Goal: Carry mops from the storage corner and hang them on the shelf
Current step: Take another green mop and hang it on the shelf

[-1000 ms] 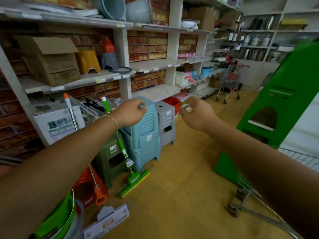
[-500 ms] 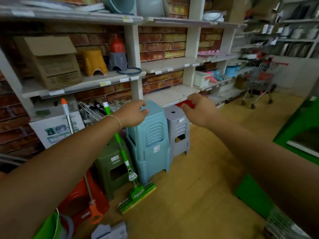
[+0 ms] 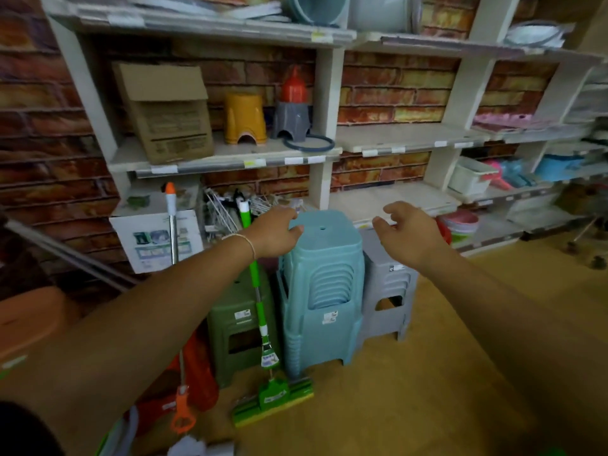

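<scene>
A green-handled sponge mop (image 3: 261,327) leans against the shelf (image 3: 227,159), its green head (image 3: 273,401) on the floor. An orange-tipped mop (image 3: 171,222) with a silver handle stands to its left, partly behind my forearm. My left hand (image 3: 274,230) hovers just right of the green handle's top, fingers apart, holding nothing. My right hand (image 3: 406,230) is open above the grey stools, also holding nothing.
Stacks of plastic stools stand below the shelf: green (image 3: 240,324), light blue (image 3: 320,291), grey (image 3: 386,291). A cardboard box (image 3: 167,110), a yellow stool (image 3: 245,118) and wire hangers (image 3: 220,209) sit on the shelving. A silver pole (image 3: 65,255) slants in from the left. Wooden floor lies to the right.
The view has swung left toward the shelf; the green stand and trolley have left the frame. Both hands have spread their fingers and stay near the stool tops.
</scene>
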`<state>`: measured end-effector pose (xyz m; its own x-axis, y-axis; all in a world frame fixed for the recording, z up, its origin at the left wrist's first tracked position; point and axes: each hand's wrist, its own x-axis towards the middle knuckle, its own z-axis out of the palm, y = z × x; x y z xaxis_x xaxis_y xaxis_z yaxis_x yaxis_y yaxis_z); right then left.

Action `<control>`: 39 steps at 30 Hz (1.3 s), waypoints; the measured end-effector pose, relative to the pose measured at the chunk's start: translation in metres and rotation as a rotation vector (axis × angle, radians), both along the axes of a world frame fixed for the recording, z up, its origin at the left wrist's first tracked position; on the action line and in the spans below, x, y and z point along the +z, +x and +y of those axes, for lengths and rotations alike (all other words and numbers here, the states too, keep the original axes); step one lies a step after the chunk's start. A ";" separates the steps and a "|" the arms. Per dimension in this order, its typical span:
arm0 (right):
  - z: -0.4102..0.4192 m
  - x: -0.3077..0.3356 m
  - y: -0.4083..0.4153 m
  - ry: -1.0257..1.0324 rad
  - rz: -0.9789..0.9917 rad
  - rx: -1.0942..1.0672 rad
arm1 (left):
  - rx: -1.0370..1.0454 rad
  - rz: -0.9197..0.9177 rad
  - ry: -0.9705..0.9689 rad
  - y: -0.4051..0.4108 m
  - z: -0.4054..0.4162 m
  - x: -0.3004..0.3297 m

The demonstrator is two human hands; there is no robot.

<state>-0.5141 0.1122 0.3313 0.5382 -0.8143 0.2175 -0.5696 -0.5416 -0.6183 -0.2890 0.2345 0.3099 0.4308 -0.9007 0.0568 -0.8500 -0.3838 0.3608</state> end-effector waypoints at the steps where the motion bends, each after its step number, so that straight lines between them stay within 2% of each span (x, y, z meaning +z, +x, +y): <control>1: -0.007 -0.007 0.012 0.009 -0.006 0.007 | 0.009 0.009 -0.001 0.010 -0.005 -0.005; 8: -0.053 -0.035 0.109 -0.019 0.045 0.098 | 0.049 0.098 -0.151 0.095 -0.035 -0.024; 16: -0.096 -0.024 0.235 -0.023 0.067 0.219 | 0.204 0.138 -0.073 0.195 -0.061 -0.025; 20: -0.109 -0.040 0.293 -0.007 0.103 0.328 | 0.273 0.148 -0.051 0.236 -0.067 -0.036; 28: -0.159 -0.128 0.404 0.152 0.224 0.511 | 0.474 0.139 0.055 0.287 -0.085 -0.095; 36: -0.220 -0.226 0.516 0.276 0.347 0.728 | 0.705 0.225 0.158 0.322 -0.145 -0.153; 39: -0.225 -0.253 0.544 0.340 0.360 0.726 | 0.780 0.239 0.158 0.321 -0.154 -0.178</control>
<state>0.0295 -0.1126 0.0783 0.9375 -0.2338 -0.2577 -0.3475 -0.6648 -0.6613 0.0317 0.0804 0.1317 0.9192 -0.3284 -0.2174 -0.2264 -0.8923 0.3905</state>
